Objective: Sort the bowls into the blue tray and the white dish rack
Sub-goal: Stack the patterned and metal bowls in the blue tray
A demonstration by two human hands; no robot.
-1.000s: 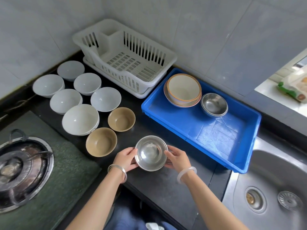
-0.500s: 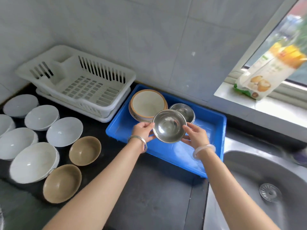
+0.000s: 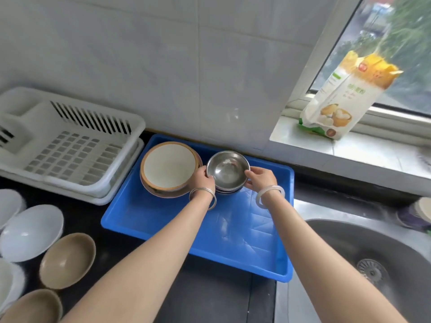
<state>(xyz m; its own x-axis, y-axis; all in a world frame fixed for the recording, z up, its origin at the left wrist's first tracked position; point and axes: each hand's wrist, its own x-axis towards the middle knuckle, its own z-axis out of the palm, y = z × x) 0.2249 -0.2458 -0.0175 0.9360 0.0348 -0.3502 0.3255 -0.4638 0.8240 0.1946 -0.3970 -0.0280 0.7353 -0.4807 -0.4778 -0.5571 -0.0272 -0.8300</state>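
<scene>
- The steel bowl [image 3: 228,170] has been carried over from the counter [image 3: 210,297] and is now being nested on the steel stack [image 3: 227,191] in the blue tray [image 3: 233,229].
- Its rim is gripped on both sides, by the left hand [image 3: 202,180] and the right hand [image 3: 261,179].
- One more bowl pretty much sorted; white bowls [image 3: 31,231] and tan bowls [image 3: 67,259] are left out, and nothing's been put in the white dish rack [image 3: 70,145] yet.

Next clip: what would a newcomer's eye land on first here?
The left hand and right hand grip a steel bowl by its rim above stacked steel bowls at the back of the blue tray. Beside it in the tray sits a large orange-rimmed bowl. The white dish rack, to the left, shows no bowls.
</scene>
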